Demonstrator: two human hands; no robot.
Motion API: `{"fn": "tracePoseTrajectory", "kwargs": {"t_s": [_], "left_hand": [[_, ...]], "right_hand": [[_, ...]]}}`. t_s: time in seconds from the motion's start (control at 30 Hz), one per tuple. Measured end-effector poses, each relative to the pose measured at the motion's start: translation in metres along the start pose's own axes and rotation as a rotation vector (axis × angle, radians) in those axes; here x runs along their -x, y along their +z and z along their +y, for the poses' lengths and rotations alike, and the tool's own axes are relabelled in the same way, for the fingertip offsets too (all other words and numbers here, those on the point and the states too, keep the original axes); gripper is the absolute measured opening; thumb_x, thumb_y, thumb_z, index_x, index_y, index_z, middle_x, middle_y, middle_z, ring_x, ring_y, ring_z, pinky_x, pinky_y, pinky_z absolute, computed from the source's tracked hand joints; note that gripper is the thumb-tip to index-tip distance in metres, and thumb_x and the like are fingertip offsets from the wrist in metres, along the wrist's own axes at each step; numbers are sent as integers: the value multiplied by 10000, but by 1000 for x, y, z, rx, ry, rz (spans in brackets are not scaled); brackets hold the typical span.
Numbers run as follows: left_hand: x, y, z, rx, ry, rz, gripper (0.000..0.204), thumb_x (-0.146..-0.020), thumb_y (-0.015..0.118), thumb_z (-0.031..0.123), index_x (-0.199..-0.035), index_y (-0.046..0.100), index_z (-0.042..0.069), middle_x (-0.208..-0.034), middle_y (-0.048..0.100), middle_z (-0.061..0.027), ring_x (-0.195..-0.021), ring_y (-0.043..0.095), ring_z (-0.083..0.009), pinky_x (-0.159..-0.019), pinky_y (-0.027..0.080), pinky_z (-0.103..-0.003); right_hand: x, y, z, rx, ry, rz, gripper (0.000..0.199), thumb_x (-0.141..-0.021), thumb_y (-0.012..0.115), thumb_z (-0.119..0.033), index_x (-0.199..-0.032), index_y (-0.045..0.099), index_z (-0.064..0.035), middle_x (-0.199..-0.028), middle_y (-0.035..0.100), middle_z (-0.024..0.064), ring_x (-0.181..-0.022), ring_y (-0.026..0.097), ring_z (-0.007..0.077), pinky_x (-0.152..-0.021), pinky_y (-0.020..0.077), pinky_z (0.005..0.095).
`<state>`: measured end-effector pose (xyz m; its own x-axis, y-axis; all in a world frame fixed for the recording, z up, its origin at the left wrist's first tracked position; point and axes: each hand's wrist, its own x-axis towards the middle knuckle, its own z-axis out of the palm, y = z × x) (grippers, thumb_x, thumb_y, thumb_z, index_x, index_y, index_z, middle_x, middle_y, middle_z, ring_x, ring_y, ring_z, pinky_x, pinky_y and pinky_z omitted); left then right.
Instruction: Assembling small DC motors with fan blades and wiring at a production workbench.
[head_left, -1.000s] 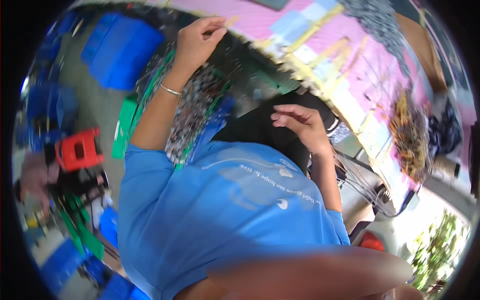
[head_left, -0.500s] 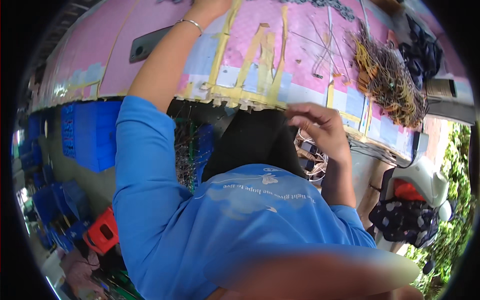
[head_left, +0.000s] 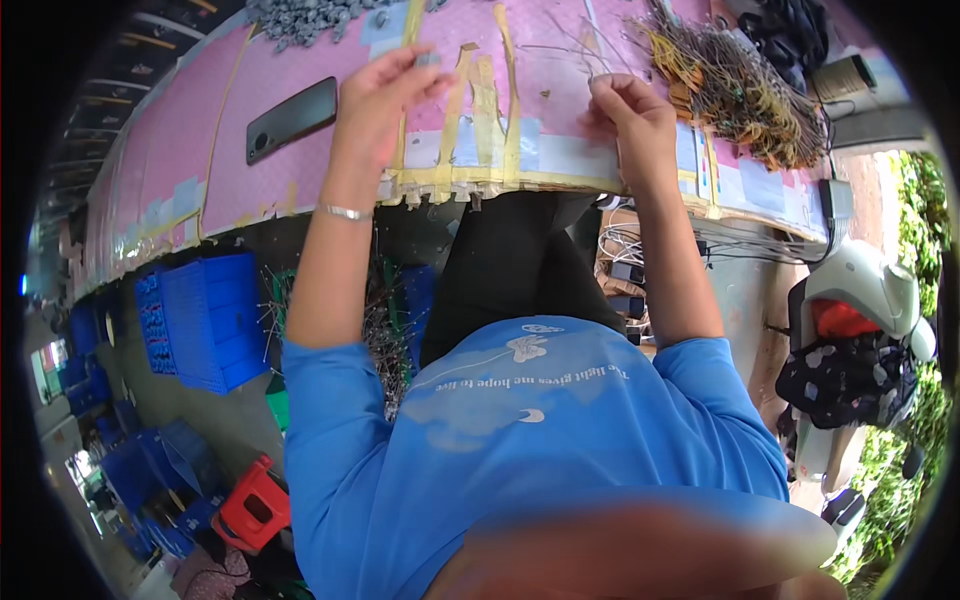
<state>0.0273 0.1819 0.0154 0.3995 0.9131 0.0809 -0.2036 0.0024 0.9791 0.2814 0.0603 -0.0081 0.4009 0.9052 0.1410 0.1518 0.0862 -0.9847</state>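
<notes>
My left hand is over the pink table, its fingers pinched on a small grey part. The part resembles the pieces in the grey pile at the far edge; its exact kind is too small to make out. My right hand is at the right, thumb and forefinger closed on a thin wire that runs toward the far side. Its lower fingers are blurred. Beyond that hand lies a big bundle of thin wires with yellow and orange ends.
A dark phone lies left of my left hand. Yellow tape strips cover the patched table. Blue crates and a red stool stand at the left. A scooter is at the right. Cables hang under the table edge.
My left hand has come back from the far edge with a small grey part in its fingers. My right hand has moved from the near edge up onto the table and taken hold of a wire.
</notes>
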Motion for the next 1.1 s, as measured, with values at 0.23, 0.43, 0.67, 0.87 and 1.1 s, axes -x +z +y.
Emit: {"fn": "tracePoseTrajectory", "kwargs": {"t_s": [0.23, 0.43, 0.67, 0.87, 1.1], "left_hand": [[115, 46, -14, 268, -233, -33, 239, -891, 621, 15, -1120, 594, -44, -978, 679, -138, -838, 706, -241, -709, 574, -298], [152, 44, -22, 248, -219, 65, 246, -896, 607, 9, -1136, 602, -41, -1001, 677, -135, -834, 698, -219, -638, 526, -234], [165, 40, -22, 165, -151, 91, 366, -863, 598, -17, -1222, 543, -65, -881, 651, -108, -671, 647, -165, -582, 526, -250], [173, 50, -24, 13, -90, 42, 365, -841, 604, -43, -1206, 604, -48, -996, 661, -100, -787, 675, -142, -669, 587, -259], [174, 54, -21, 50, -101, 73, 330, -860, 610, -23, -1189, 618, -53, -1026, 670, -116, -809, 684, -151, -639, 600, -260]], "right_hand": [[23, 24, -18, -402, 338, -337, 194, -876, 671, -130, -992, 654, 25, -797, 667, 102, -673, 678, 176, -590, 561, 284], [49, 37, -27, -377, 295, -653, 131, -883, 641, -81, -972, 662, 13, -772, 678, 59, -627, 659, 117, -577, 546, 230], [106, 50, -37, -322, 269, -670, 69, -875, 679, -75, -913, 678, -18, -773, 667, 17, -601, 597, 68, -543, 466, 197], [119, 41, -25, -196, 252, -612, 70, -879, 684, -67, -927, 677, -16, -777, 651, 5, -613, 557, 52, -553, 445, 194], [127, 41, -18, -85, 254, -573, 70, -890, 679, -75, -916, 670, -11, -771, 645, 2, -606, 547, 47, -554, 449, 194]]}}
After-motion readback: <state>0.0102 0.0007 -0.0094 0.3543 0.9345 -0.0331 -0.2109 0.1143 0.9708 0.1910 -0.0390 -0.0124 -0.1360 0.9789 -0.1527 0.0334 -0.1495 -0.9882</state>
